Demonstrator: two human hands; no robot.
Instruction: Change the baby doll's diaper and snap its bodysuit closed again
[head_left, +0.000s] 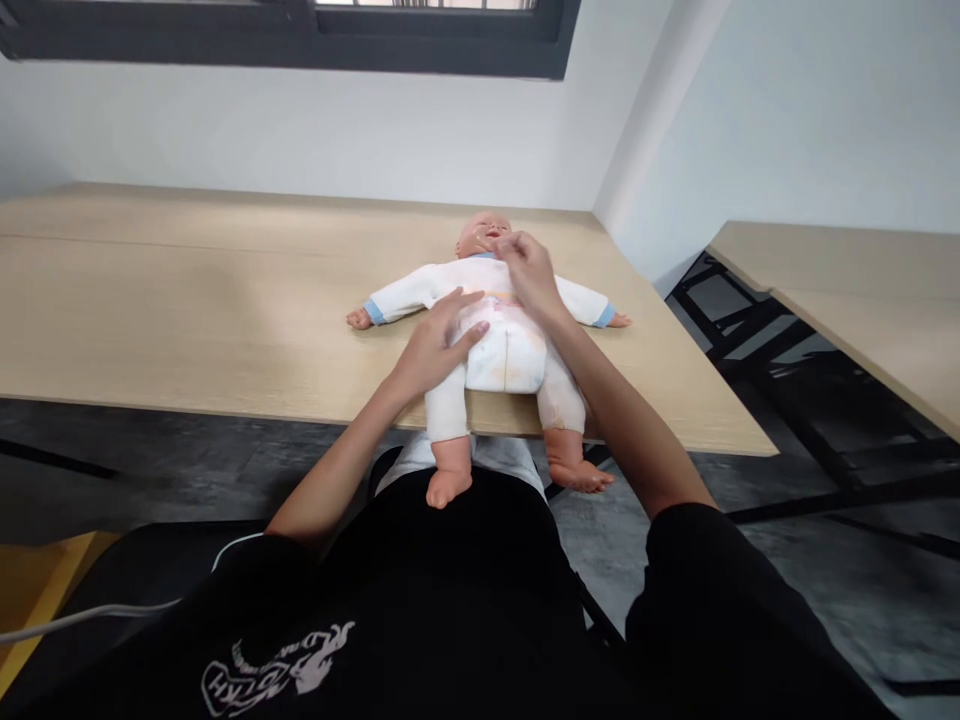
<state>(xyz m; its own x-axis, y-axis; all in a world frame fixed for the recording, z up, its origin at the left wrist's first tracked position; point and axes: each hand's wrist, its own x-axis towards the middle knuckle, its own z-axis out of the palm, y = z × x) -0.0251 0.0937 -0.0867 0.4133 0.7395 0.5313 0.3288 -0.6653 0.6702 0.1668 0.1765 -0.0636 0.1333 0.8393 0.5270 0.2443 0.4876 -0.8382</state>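
A baby doll point(504, 352) in a white suit with blue cuffs lies on its back at the front edge of a wooden table point(187, 310), its bare legs hanging over the edge. My left hand point(439, 345) lies flat on the doll's belly, fingers stretched out. My right hand point(529, 268) is at the doll's neck, fingers pinched together on the collar of the suit just below the chin.
The table runs to the wall under a dark-framed window point(300, 40). A second wooden table point(862, 290) stands at the right across a gap of dark floor. A white cable point(90, 615) crosses at lower left.
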